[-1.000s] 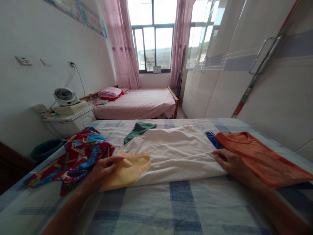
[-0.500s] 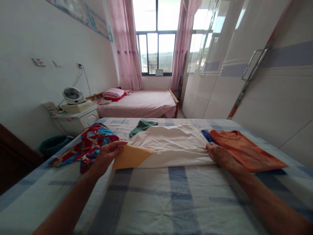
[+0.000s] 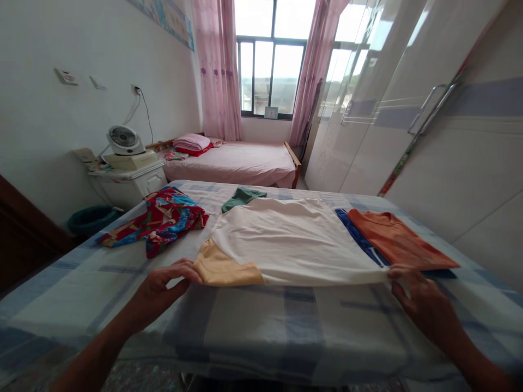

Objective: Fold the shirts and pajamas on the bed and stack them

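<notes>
A white T-shirt (image 3: 281,239) with one yellow sleeve and one green sleeve (image 3: 242,199) lies spread sideways on the bed. My left hand (image 3: 174,280) pinches the edge of the yellow sleeve (image 3: 229,267) at the near left. With thumb and fingers closed, my right hand (image 3: 417,288) grips the shirt's near right corner at the hem. Just beyond that hand lies a folded orange T-shirt (image 3: 398,239), on top of dark blue clothing (image 3: 362,237) with a white stripe. A crumpled red and blue patterned garment (image 3: 167,220) rests left of the white shirt.
The bed wears a blue and white checked sheet (image 3: 253,326). A pink-covered bed (image 3: 241,160) stands beyond it. At left are a white cabinet (image 3: 141,185) with a fan (image 3: 125,140) and a green bin (image 3: 92,218). A glossy wardrobe (image 3: 376,120) lines the right side.
Both hands have come nearer to me, and the right one has moved outward to the right. The white T-shirt's near side is now drawn out flatter and wider, its yellow sleeve laid down.
</notes>
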Available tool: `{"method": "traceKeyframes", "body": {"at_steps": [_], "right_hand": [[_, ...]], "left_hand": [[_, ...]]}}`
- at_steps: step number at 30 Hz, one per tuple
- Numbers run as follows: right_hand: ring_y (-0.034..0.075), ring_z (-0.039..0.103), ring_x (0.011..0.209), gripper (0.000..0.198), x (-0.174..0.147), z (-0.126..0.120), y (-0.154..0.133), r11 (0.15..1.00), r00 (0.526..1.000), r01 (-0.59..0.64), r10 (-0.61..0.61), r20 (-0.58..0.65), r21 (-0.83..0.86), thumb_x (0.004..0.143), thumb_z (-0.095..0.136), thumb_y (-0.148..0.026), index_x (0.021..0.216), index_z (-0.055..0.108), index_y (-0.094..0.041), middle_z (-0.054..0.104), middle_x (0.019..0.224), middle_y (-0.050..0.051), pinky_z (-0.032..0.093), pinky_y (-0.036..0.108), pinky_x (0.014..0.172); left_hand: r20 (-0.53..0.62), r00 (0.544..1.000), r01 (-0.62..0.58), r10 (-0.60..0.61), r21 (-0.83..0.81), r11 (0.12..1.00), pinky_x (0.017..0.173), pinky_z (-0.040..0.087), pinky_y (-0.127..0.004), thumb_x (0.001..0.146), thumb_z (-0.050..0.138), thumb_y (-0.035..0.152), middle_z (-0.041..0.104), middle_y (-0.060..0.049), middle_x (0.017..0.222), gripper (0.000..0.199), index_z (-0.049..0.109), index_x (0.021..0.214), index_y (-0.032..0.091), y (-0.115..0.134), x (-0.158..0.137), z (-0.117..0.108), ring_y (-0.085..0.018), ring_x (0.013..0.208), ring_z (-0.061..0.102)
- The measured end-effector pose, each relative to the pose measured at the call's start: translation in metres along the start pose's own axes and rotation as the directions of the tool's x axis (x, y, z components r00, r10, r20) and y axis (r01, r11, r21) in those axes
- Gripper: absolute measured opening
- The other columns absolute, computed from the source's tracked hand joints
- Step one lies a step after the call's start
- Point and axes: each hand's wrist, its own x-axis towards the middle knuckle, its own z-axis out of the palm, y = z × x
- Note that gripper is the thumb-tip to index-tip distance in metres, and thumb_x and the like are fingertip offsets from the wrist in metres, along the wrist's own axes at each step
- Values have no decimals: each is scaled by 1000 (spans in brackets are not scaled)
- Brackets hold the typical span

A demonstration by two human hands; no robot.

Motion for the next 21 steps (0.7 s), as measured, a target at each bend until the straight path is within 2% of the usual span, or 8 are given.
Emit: {"method": "traceKeyframes", "body": {"at_steps": [3,8,12,14,16,17,19,21], "right_hand": [[29,62,95,20,-17,3,-10,998,998,-64,64,15,-18,86,37,-35,94,50,-23,63,105,11,44,42,79],[32,60,101,21,-19,3,-10,997,989,-72,71,129,-5,85,38,-34,94,53,-23,60,117,12,43,47,81],[30,58,106,25,-21,10,-3,994,983,-69,53,175,82,84,40,-32,104,52,-23,59,119,11,44,45,84],[27,59,106,31,-21,13,-4,987,972,-67,32,232,144,84,41,-31,112,51,-23,61,117,10,45,42,87],[25,60,105,33,-20,15,-7,979,961,-102,52,272,175,85,41,-31,115,52,-21,62,116,10,46,40,89],[25,60,103,32,-19,15,-10,976,956,-126,71,285,179,86,41,-31,113,55,-20,63,114,11,47,39,88],[24,62,96,27,-17,12,-13,972,948,-160,103,302,173,85,41,-31,101,60,-20,65,105,10,48,38,84],[24,64,89,23,-15,8,-12,974,944,-157,100,313,161,82,43,-30,89,63,-21,67,95,9,49,38,80]], "left_hand": [[12,1000,9,-10,44,999,83,49,-27,80,58,28,69,-6,89,16,71,75,22,-6,-8,9,-21,93,62],[89,993,79,-81,34,996,79,49,-30,82,54,30,68,-8,86,20,70,73,21,-4,-11,12,-22,86,62],[190,974,123,-122,4,992,75,50,-27,80,55,26,68,-7,85,17,70,75,20,0,-15,13,-21,82,63],[181,969,168,-166,7,986,73,50,-25,78,58,26,68,-6,83,12,69,75,20,-2,-18,14,-21,82,63],[123,967,224,-222,-1,975,76,51,-25,75,62,27,69,-6,89,13,69,85,21,-7,-20,16,-22,89,64],[104,962,254,-251,-14,967,78,51,-25,75,63,27,70,-5,94,22,68,96,23,-9,-21,16,-23,92,64],[113,950,297,-291,-45,954,81,51,-27,74,66,30,69,-4,103,42,62,116,28,-12,-22,15,-24,98,64],[155,939,319,-308,-53,946,84,51,-28,74,67,33,69,-4,110,48,60,121,30,-14,-25,11,-25,103,63]]}}
